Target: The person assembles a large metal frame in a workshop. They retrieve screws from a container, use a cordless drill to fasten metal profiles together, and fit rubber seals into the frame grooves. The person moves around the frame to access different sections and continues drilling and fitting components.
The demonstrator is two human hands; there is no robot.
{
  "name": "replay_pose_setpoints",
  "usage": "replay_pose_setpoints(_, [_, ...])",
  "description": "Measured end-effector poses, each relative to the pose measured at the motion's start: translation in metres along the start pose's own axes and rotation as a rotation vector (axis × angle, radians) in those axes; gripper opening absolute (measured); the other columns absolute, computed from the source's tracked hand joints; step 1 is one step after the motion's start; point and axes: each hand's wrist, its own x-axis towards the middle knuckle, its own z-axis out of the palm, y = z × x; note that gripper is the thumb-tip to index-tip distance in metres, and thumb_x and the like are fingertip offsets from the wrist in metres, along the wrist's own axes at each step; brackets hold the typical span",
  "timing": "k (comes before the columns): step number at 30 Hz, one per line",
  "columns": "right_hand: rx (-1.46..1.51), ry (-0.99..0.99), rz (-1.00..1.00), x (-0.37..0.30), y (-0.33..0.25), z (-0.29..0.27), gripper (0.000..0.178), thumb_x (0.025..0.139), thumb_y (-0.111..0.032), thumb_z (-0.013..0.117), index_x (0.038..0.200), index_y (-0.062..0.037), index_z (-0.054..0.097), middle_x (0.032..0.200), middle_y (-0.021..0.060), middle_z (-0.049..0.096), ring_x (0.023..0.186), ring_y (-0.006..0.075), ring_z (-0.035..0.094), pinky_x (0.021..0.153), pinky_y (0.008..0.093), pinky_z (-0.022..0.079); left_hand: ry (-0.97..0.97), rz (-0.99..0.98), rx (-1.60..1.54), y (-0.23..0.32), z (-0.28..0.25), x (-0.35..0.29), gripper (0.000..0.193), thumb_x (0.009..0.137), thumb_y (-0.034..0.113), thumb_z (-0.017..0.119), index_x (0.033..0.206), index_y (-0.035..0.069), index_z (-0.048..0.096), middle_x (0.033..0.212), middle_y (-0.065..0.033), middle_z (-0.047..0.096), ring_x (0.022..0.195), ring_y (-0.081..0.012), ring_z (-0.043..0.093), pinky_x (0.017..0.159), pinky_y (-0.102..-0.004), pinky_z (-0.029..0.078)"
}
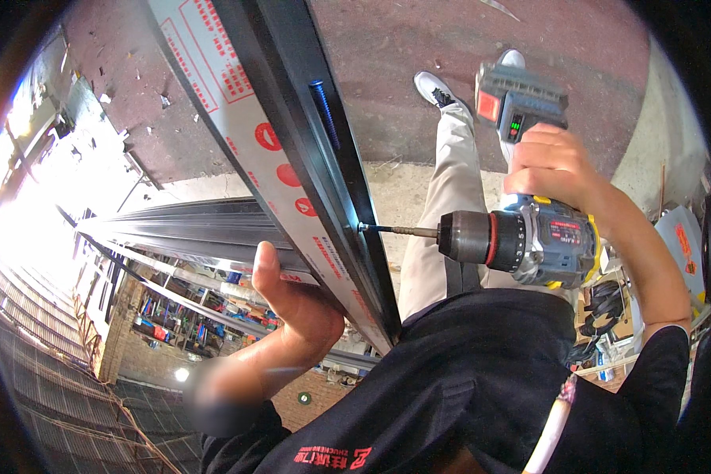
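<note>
My right hand (557, 167) is wrapped around the grip of a blue-grey cordless drill (549, 241), its battery pack pointing away from me. The long driver bit (403, 231) reaches left into the channel of a black metal profile (292, 103), where a small bright screw head seems to meet its tip. Higher in that channel a long blue screw (322, 110) stands out. White film with red print (272, 162) covers the profile's left side. My left hand (300, 304) supports the profile from its left, thumb raised; its other fingers are hidden behind the profile.
More dark profiles (189, 225) stretch leftward behind my left hand. Shelves with assorted goods (182, 320) stand at lower left. A lit cigarette (551, 426) shows near the bottom edge. My shoes (434, 89) rest on the reddish floor (395, 47).
</note>
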Motion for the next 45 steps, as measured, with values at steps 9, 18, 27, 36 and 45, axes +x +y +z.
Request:
replay_pose_setpoints(9, [-0.093, 0.017, -0.022, 0.006, -0.003, -0.004, 0.026, 0.073, -0.014, 0.067, 0.098, -0.0132, 0.060, 0.080, 0.0052, 0.055, 0.077, 0.0282, 0.059, 0.072, 0.0410, 0.047, -0.020, 0.028, 0.044, -0.001, -0.007, 0.002, 0.070, 0.087, 0.068, 0.048, 0.115, 0.006, 0.064, 0.101, -0.0131, 0.070, 0.090, -0.0273, 0.066, 0.084, -0.0399, 0.053])
replay_pose_setpoints(18, [-0.250, 0.000, -0.096, 0.013, -0.008, -0.012, 0.026, 0.074, -0.014, 0.065, 0.100, -0.0140, 0.062, 0.078, 0.0036, 0.051, 0.075, 0.0253, 0.057, 0.070, 0.0391, 0.046, 0.200, 0.113, 0.028, -0.005, -0.009, 0.007, 0.072, 0.088, 0.068, 0.048, 0.122, 0.006, 0.062, 0.106, -0.0136, 0.069, 0.093, -0.0282, 0.066, 0.086, -0.0404, 0.053])
replay_pose_setpoints(27, [-0.288, 0.035, -0.131, 0.015, -0.009, -0.017, 0.031, 0.078, -0.014, 0.063, 0.109, -0.0141, 0.064, 0.079, 0.0041, 0.051, 0.078, 0.0263, 0.056, 0.072, 0.0399, 0.045, -0.009, 0.050, 0.147, 0.000, -0.017, 0.005, 0.076, 0.086, 0.071, 0.049, 0.125, 0.007, 0.061, 0.112, -0.0129, 0.068, 0.098, -0.0269, 0.065, 0.089, -0.0396, 0.052])
replay_pose_setpoints(36, [0.037, 0.078, -0.006, -0.001, -0.019, 0.017, 0.036, 0.075, -0.017, 0.068, 0.110, -0.0081, 0.065, 0.087, 0.0095, 0.059, 0.085, 0.0309, 0.060, 0.079, 0.0416, 0.046, -0.255, -0.033, 0.054, 0.005, -0.037, 0.005, 0.075, 0.089, 0.070, 0.055, 0.124, 0.005, 0.060, 0.112, -0.0092, 0.069, 0.101, -0.0192, 0.066, 0.088, -0.0343, 0.053])
replay_pose_setpoints(45, [0.092, 0.140, 0.336, -0.048, -0.045, 0.019, 0.042, 0.076, -0.021, 0.074, 0.114, -0.0036, 0.066, 0.095, 0.0091, 0.067, 0.087, 0.0243, 0.064, 0.080, 0.0352, 0.049, -0.397, 0.129, -0.334, -0.007, -0.069, 0.044, 0.085, 0.084, 0.067, 0.065, 0.138, 0.004, 0.048, 0.134, -0.0140, 0.058, 0.124, -0.0299, 0.054, 0.107, -0.0428, 0.042])
